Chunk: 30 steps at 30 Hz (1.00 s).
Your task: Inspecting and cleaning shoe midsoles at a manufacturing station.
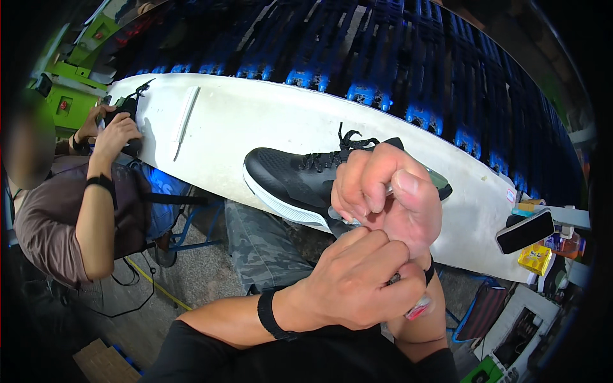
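A black sneaker [284,172] with black laces and a white sole lies on its side on the white table [223,134], toe to the left. In front of it my right hand [396,198] is raised, fingers curled; a thin clear thing shows between thumb and fingers, too little of it to name. Just below, my left hand [357,277] is closed in a fist against the right hand's heel and wrist. From the fist's lower side pokes a small clear piece with a red end [418,309]; the rest of it is hidden. Both hands cover the shoe's heel part.
At the far left a co-worker [57,210] handles a dark shoe [131,108]. A white strip [185,121] lies on the table. At the right end are a phone [527,231] and a yellow packet [535,258]. Dark blue slats [364,89] run behind the table.
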{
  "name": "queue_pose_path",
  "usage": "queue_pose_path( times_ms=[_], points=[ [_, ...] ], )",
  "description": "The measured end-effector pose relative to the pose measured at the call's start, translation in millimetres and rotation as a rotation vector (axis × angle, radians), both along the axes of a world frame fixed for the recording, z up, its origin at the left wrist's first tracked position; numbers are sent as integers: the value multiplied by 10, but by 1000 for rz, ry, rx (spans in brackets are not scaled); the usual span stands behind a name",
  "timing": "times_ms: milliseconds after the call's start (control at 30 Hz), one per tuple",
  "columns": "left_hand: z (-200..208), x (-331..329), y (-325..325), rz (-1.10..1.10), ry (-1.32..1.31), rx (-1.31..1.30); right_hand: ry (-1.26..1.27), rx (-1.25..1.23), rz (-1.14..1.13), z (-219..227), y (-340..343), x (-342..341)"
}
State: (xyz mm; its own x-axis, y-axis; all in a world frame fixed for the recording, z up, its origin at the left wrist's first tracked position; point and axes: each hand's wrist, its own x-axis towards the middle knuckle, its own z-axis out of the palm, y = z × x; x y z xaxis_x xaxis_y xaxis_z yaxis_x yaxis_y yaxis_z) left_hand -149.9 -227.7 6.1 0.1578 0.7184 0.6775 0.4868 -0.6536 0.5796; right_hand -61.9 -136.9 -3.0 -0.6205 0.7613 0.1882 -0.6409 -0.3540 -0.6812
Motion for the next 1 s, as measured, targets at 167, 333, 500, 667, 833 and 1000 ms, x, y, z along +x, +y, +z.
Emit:
queue_pose_path(
  times_ms=[167, 333, 500, 667, 833, 1000],
  points=[
    [113, -159, 120, -152, 60, -16, -22, 60, 42, -3, 18, 18],
    [172, -298, 301, -479, 119, -208, 118, -28, -91, -53, -22, 7],
    [128, -208, 183, -427, 153, -216, 134, 30, -133, -133, 13, 20],
    [79, -38, 93, -60, 94, -103, 65, 81, -51, -92, 86, 7],
    [81, -4, 63, 11, 52, -120, 116, 7, 25, -121, 72, 2],
    [53, -13, 38, 36, -9, -108, 78, 5, -4, -52, 33, -18]
  ],
)
